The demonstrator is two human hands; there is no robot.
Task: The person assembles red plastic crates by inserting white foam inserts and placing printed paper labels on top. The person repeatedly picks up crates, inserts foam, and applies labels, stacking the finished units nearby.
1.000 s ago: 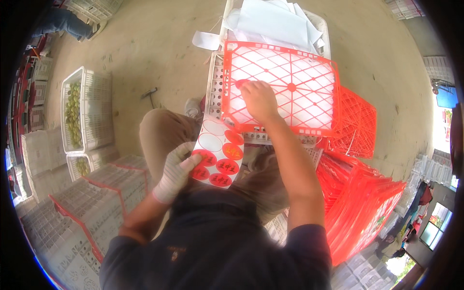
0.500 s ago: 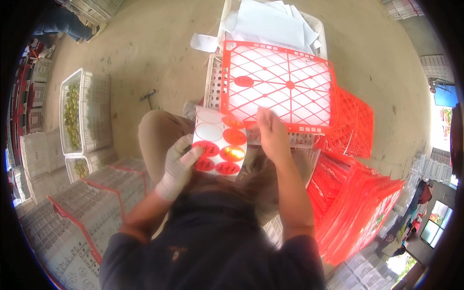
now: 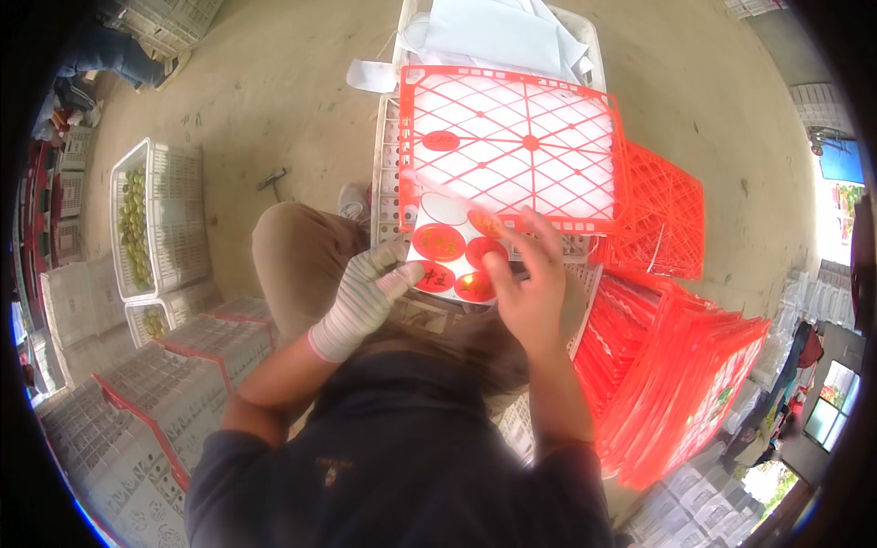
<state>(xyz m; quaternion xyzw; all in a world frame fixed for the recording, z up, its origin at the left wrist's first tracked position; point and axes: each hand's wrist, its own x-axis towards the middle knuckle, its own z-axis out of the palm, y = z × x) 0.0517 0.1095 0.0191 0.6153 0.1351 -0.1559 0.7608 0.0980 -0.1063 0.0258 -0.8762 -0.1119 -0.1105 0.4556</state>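
My left hand (image 3: 364,297), in a striped knit glove, grips a white sheet of oval red stickers (image 3: 443,208) by its left side, thumb on top. Above my lap the sheet is tilted and its upper part bends. At its right edge is my bare right hand (image 3: 530,290); the thumb presses on a red oval while the other fingers, slightly blurred, curl beside it. Just beyond lies a red plastic lattice lid (image 3: 531,143) over white sheeting. One red oval sticker (image 3: 441,141) sits on the lid's left part.
White papers (image 3: 493,32) lie in a crate beyond the lid. Stacked red lattice lids (image 3: 671,384) lean at my right. White crates of green fruit (image 3: 135,224) stand at left, near a hammer-like tool (image 3: 272,181) on the floor. Wrapped crates (image 3: 174,402) sit lower left.
My right hand has come back from the lid's near edge to the sticker sheet. The sheet has moved right and now bends. The view has shifted slightly.
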